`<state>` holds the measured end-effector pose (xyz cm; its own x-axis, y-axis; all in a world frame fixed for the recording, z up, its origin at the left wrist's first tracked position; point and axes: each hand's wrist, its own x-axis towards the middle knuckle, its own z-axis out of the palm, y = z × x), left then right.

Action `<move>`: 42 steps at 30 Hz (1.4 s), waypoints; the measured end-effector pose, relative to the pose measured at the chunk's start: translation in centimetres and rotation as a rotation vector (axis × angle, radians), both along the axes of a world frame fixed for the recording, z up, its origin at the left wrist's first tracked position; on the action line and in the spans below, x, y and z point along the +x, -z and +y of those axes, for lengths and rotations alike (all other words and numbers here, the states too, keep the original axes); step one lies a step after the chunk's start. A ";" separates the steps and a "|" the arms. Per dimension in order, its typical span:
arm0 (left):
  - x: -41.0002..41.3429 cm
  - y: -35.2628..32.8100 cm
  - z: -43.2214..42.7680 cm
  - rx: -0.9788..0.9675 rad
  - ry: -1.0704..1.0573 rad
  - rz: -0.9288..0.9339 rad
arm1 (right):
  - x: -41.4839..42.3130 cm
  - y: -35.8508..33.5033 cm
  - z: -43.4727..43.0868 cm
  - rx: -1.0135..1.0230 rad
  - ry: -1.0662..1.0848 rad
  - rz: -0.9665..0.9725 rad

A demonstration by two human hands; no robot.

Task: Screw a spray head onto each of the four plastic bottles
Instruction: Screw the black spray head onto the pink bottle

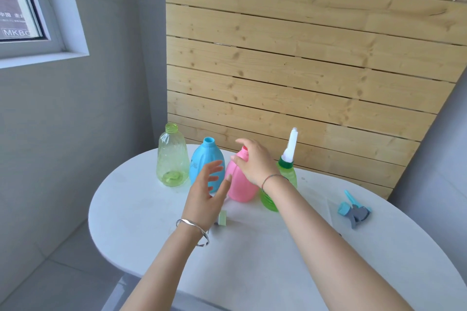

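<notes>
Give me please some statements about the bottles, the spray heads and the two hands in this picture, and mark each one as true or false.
1. The blue bottle has an open neck with no spray head. True.
2. The right hand rests on the top of the pink bottle. True.
3. The left hand grips the clear light green bottle. False: it is open, held in front of the blue bottle, holding nothing.
4. A blue and grey spray head lies on the table, to the right of the bottles. True.
5. The darker green bottle has no spray head. False: a white head stands on it.
</notes>
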<state>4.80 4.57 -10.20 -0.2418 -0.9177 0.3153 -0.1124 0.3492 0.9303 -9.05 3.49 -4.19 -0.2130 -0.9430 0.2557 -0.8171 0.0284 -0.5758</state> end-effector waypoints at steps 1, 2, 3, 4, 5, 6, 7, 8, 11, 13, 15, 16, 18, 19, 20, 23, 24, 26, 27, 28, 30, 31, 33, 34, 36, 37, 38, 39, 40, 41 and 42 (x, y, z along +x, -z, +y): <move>0.0 -0.1 0.0 0.003 -0.001 0.003 | -0.1 0.2 0.1 -0.045 0.028 0.010; 0.0 -0.1 0.0 0.003 -0.002 0.003 | -0.1 0.3 0.3 -0.094 0.052 0.009; 0.0 -0.1 0.1 0.001 -0.004 -0.002 | -0.1 0.3 0.6 -0.133 0.066 -0.003; -0.1 -0.1 0.1 -0.001 -0.003 -0.012 | -0.1 0.2 1.0 -0.158 0.069 -0.019; -0.1 -0.1 0.2 -0.002 -0.001 -0.025 | 0.0 0.0 1.5 -0.171 0.063 -0.032; -0.2 0.0 0.3 -0.003 0.001 -0.039 | 0.1 -0.3 2.0 -0.180 0.049 -0.038; -0.3 0.1 0.4 -0.007 -0.001 -0.052 | 0.2 -0.7 2.6 -0.196 0.033 -0.039; -0.3 0.1 0.6 -0.019 -0.002 -0.065 | 0.2 -1.2 3.4 -0.226 0.020 -0.038; -0.4 -0.1 1.1 -0.084 0.001 -0.090 | 0.2 -2.9 5.8 -0.340 -0.013 -0.098; -0.3 -0.5 1.4 -0.114 0.029 -0.111 | 0.0 -3.9 7.8 -0.382 -0.060 -0.214; -0.3 -0.7 2.0 -0.115 0.114 -0.130 | -0.4 -4.2 9.5 -0.395 -0.116 -0.320; -0.4 -0.8 2.5 -0.109 0.172 -0.141 | -0.6 -4.1 10.3 -0.392 -0.129 -0.359; -0.6 -0.6 3.6 -0.102 0.262 -0.183 | -1.1 -3.5 11.7 -0.370 -0.137 -0.426; -0.7 -0.4 4.1 -0.113 0.282 -0.210 | -1.4 -3.0 12.1 -0.348 -0.142 -0.449; -0.9 -0.2 4.6 -0.130 0.291 -0.233 | -1.8 -2.6 12.7 -0.320 -0.149 -0.463; -1.3 0.4 5.4 -0.136 0.318 -0.251 | -4.0 -1.8 14.1 -0.278 -0.169 -0.526; -1.4 0.5 5.7 -0.122 0.331 -0.254 | -5.2 -1.4 14.7 -0.280 -0.148 -0.555; -1.4 0.9 6.0 -0.104 0.362 -0.256 | -7.7 -0.1 16.0 -0.223 -0.063 -0.542; -1.5 1.1 6.2 -0.093 0.380 -0.253 | -9.0 0.8 16.6 -0.134 -0.016 -0.474; -1.5 1.3 6.4 -0.082 0.395 -0.252 | -10.1 2.0 17.2 -0.011 0.016 -0.381; -1.5 1.6 6.6 -0.067 0.412 -0.254 | -11.6 4.2 18.2 0.224 0.028 -0.237; -1.5 1.8 6.6 -0.064 0.414 -0.256 | -12.1 5.0 18.5 0.290 0.025 -0.200; -1.5 1.9 6.6 -0.060 0.408 -0.262 | -12.7 6.2 18.7 0.349 0.012 -0.135; -1.4 2.0 6.5 -0.058 0.404 -0.265 | -12.8 6.5 18.8 0.362 0.004 -0.101; -1.5 2.1 6.4 -0.053 0.399 -0.267 | -12.9 7.0 18.8 0.383 -0.009 -0.054; -1.5 2.2 6.4 -0.051 0.396 -0.268 | -12.9 7.2 18.7 0.392 -0.015 -0.038; -1.6 2.3 6.4 -0.050 0.394 -0.267 | -12.8 7.3 18.7 0.401 -0.022 -0.027; -1.6 2.4 6.4 -0.050 0.395 -0.266 | -12.7 7.5 18.6 0.410 -0.028 -0.022; -1.7 2.4 6.3 -0.050 0.396 -0.266 | -12.6 7.6 18.5 0.417 -0.030 -0.021; -1.7 2.5 6.3 -0.049 0.396 -0.267 | -12.5 7.6 18.4 0.420 -0.029 -0.019; -1.7 2.6 6.3 -0.047 0.394 -0.268 | -12.4 7.7 18.3 0.421 -0.026 -0.013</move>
